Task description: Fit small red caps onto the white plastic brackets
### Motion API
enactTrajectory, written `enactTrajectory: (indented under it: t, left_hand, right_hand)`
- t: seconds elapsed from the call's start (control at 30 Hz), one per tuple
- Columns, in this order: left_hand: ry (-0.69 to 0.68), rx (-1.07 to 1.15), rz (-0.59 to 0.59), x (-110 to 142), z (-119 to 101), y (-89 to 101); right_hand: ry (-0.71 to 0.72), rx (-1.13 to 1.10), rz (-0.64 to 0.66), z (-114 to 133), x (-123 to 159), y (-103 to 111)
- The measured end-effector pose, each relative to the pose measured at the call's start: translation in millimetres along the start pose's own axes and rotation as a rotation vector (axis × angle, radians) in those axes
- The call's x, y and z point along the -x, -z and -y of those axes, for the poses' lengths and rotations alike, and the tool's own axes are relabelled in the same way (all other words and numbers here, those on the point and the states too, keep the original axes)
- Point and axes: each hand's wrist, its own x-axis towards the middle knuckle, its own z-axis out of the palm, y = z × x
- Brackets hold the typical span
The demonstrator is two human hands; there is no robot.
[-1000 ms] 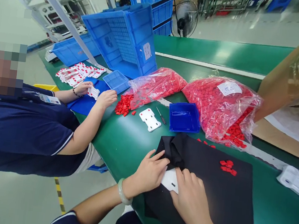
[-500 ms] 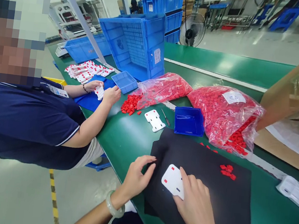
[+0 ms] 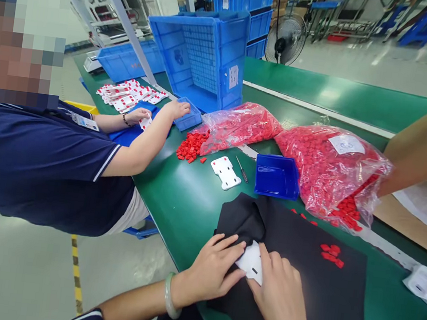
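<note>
A white plastic plate (image 3: 253, 262) with small slots lies on a black cloth (image 3: 295, 253) in front of me. My right hand (image 3: 282, 288) grips its right end between thumb and fingers. My left hand (image 3: 219, 267) pinches a fold of the cloth and presses it over the plate's left end, hiding the red pieces there. Several loose red pieces (image 3: 332, 254) lie on the cloth to the right. Beyond the cloth rest another white plate (image 3: 226, 173), a small screwdriver (image 3: 242, 169) and a dark blue tray (image 3: 277, 176).
Two clear bags of red pieces (image 3: 241, 127) (image 3: 332, 169) lie across the green table (image 3: 178, 197). A large blue crate (image 3: 202, 60) stands behind. At left, a co-worker (image 3: 121, 154) holds a white plate and reaches to a small light-blue tray (image 3: 188, 119). A cardboard box (image 3: 426, 139) stands at right.
My left hand has moved right and brought the cloth's fold over the plate's left end. My right hand stays on the plate. The co-worker's hand has reached toward the small tray.
</note>
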Motion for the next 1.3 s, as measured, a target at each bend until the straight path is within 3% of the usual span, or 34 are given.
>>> enactTrajectory:
  t: [0.1, 0.2, 0.4, 0.63, 0.8, 1.07, 1.2, 1.3]
  left_hand:
    - [0.118, 0.083, -0.104, -8.0, 2.5, -1.4]
    - [0.122, 0.187, -0.167, -10.4, -0.8, -3.2]
    - [0.01, 0.103, 0.026, -16.0, -11.2, -2.1]
    - [0.064, -0.045, -0.017, -11.3, -3.1, -5.0]
    - [0.166, 0.043, -0.019, 0.6, -0.8, 0.4]
    - [0.089, 0.139, 0.007, -10.7, -7.8, -3.0]
    - [0.112, 0.132, -0.049, -2.8, 3.3, -7.3]
    - [0.19, 0.194, -0.192, 5.8, 11.8, -10.0]
  right_hand:
    - [-0.011, -0.005, 0.017, -0.9, 0.1, -0.4]
    - [-0.001, -0.013, 0.022, -2.0, 0.1, -1.6]
    - [0.005, -0.002, 0.028, -0.6, -1.0, 0.9]
    - [-0.017, -0.011, 0.022, 2.2, 0.0, 2.0]
    - [0.024, -0.006, -0.006, 0.6, 4.4, -4.5]
    - [0.058, 0.016, -0.048, -3.2, 6.8, -9.8]
    - [0.073, 0.03, -0.075, -7.3, 10.4, -15.7]
    - [0.091, 0.041, -0.094, -8.8, 11.7, -17.8]
